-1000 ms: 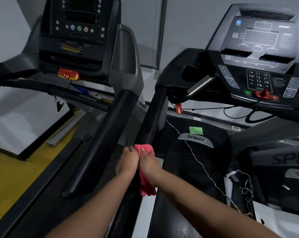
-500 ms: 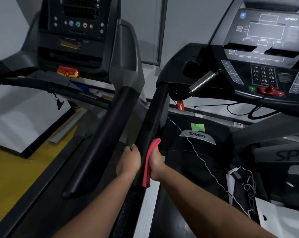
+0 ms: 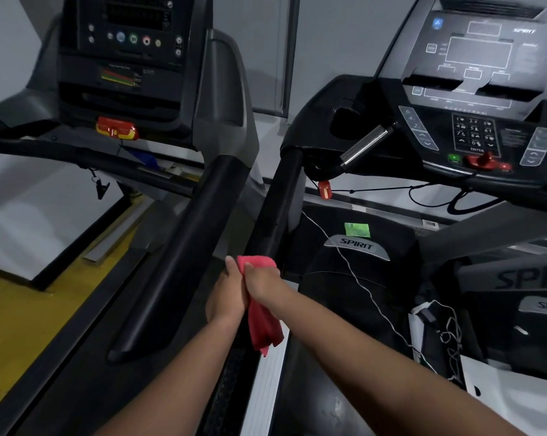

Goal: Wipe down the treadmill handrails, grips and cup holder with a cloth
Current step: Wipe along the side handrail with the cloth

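I see right hand (image 3: pixel 262 281) clenched round red cloth (image 3: pixel 264 328), draped over black handrail (image 3: pixel 278 209) of Spirit treadmill. Left hand (image 3: pixel 225 294) pressed alongside, thumb touching cloth, grip hidden. Beyond: metal pulse grip (image 3: pixel 365 146), console (image 3: pixel 473 73).

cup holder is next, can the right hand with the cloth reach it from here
Probably yes. The right hand grips the cloth low on the handrail, and the cup holder sits open at the rail's top; only the silver grip juts nearby.
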